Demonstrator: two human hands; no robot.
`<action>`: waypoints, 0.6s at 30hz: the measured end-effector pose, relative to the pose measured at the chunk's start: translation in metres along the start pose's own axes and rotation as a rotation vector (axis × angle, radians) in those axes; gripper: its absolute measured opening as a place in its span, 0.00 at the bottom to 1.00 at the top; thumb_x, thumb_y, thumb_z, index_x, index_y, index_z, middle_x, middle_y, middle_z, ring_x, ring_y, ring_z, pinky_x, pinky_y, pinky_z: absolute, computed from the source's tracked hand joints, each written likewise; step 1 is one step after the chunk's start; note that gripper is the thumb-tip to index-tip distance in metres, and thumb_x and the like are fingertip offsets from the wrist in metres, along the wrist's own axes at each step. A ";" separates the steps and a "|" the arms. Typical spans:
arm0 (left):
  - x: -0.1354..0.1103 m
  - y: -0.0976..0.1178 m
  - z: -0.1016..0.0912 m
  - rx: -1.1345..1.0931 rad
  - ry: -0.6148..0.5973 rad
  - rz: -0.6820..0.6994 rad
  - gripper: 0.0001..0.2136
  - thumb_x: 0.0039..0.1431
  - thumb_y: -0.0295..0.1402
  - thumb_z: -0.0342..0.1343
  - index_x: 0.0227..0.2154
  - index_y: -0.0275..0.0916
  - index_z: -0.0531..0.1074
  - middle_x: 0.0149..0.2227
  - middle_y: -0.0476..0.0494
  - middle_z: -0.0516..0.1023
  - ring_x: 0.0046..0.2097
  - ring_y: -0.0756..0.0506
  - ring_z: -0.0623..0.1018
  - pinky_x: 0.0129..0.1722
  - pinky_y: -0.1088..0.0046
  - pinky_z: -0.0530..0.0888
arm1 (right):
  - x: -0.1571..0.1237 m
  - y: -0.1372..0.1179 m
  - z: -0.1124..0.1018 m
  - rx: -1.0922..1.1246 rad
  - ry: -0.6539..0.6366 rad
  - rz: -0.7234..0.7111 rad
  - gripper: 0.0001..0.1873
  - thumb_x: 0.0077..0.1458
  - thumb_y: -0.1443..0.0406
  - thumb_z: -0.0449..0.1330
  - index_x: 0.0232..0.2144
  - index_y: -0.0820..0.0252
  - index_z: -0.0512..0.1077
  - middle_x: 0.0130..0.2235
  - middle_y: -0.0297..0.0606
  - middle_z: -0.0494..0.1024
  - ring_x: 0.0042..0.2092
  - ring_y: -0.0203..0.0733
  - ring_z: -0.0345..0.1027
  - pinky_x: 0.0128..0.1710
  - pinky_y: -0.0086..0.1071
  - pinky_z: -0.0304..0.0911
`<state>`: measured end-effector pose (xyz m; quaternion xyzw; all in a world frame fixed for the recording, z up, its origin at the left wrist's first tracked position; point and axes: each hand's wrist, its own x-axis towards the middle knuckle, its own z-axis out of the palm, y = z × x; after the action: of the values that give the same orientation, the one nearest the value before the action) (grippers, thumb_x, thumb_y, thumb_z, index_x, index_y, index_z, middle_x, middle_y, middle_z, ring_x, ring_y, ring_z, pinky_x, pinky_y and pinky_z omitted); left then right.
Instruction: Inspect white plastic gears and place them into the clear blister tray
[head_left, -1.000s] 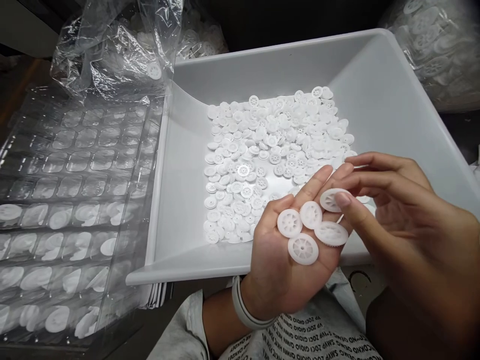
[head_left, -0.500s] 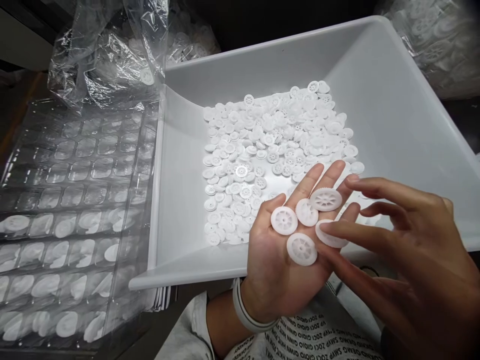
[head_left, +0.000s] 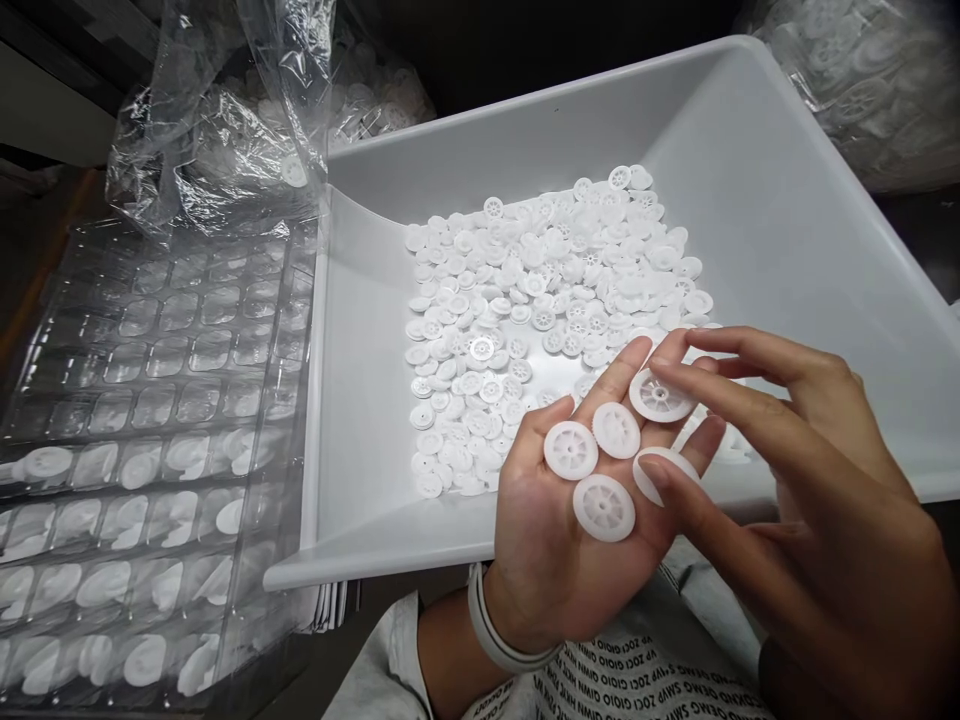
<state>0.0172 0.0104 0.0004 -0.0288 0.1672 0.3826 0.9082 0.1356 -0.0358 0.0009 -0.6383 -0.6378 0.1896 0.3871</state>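
Clear plastic blister sheets (head_left: 150,330) at left carry white gears in their lower rows. A large heap of loose gears (head_left: 540,290) lies on the floor of the white tray (head_left: 525,130). Five round gears (head_left: 604,508), flat with no long axis, sit on the open left hand (head_left: 555,550), one tilted. The curved fingers (head_left: 750,400) of the right hand (head_left: 825,480), partly open, touch two, lifting neither clear.

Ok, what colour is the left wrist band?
The band is off-white, best in the head view.
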 end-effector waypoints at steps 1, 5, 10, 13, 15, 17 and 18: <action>0.000 0.000 0.001 0.000 0.003 -0.004 0.19 0.64 0.39 0.38 0.46 0.46 0.74 0.56 0.54 0.72 0.64 0.48 0.64 0.64 0.69 0.61 | -0.001 0.000 0.000 -0.002 0.007 0.004 0.25 0.54 0.62 0.61 0.55 0.53 0.68 0.59 0.41 0.62 0.57 0.54 0.59 0.47 0.46 0.67; -0.001 0.000 0.008 0.008 0.098 -0.001 0.19 0.63 0.40 0.40 0.47 0.43 0.74 0.57 0.50 0.72 0.63 0.47 0.65 0.62 0.68 0.63 | -0.004 -0.004 -0.001 -0.015 0.034 0.009 0.26 0.53 0.63 0.61 0.56 0.55 0.67 0.59 0.43 0.62 0.58 0.55 0.58 0.46 0.45 0.67; -0.001 0.001 0.007 0.039 0.050 -0.020 0.20 0.63 0.39 0.38 0.47 0.46 0.74 0.56 0.53 0.73 0.63 0.48 0.64 0.63 0.68 0.63 | -0.004 -0.007 0.002 0.039 0.083 0.014 0.26 0.52 0.65 0.63 0.55 0.58 0.68 0.59 0.43 0.62 0.58 0.54 0.57 0.56 0.49 0.59; -0.001 0.001 0.003 0.061 -0.001 -0.009 0.21 0.64 0.38 0.35 0.47 0.48 0.74 0.56 0.56 0.73 0.63 0.49 0.64 0.63 0.69 0.63 | -0.003 -0.006 0.003 0.048 0.100 0.004 0.26 0.51 0.66 0.63 0.54 0.59 0.68 0.59 0.43 0.63 0.58 0.55 0.58 0.56 0.48 0.60; -0.002 0.001 0.003 0.074 0.024 -0.010 0.22 0.64 0.38 0.35 0.48 0.48 0.74 0.56 0.56 0.72 0.64 0.49 0.63 0.63 0.70 0.64 | -0.003 -0.006 0.003 0.052 0.089 -0.002 0.27 0.51 0.66 0.63 0.55 0.59 0.68 0.59 0.43 0.62 0.58 0.55 0.58 0.56 0.48 0.60; -0.003 0.001 0.004 0.084 0.079 -0.006 0.21 0.65 0.38 0.35 0.48 0.47 0.74 0.57 0.54 0.71 0.63 0.49 0.64 0.62 0.69 0.64 | -0.003 -0.005 0.003 0.055 0.090 0.014 0.27 0.51 0.66 0.63 0.55 0.58 0.67 0.59 0.42 0.62 0.58 0.54 0.58 0.57 0.48 0.59; -0.003 0.001 0.004 0.084 0.102 0.001 0.21 0.65 0.38 0.36 0.49 0.46 0.73 0.57 0.53 0.71 0.63 0.49 0.64 0.62 0.68 0.64 | -0.003 -0.005 0.003 0.061 0.093 0.022 0.26 0.51 0.66 0.63 0.54 0.57 0.68 0.58 0.42 0.63 0.58 0.54 0.58 0.57 0.48 0.58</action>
<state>0.0155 0.0096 0.0056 -0.0101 0.2290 0.3738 0.8987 0.1295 -0.0385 0.0018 -0.6413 -0.6061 0.1831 0.4334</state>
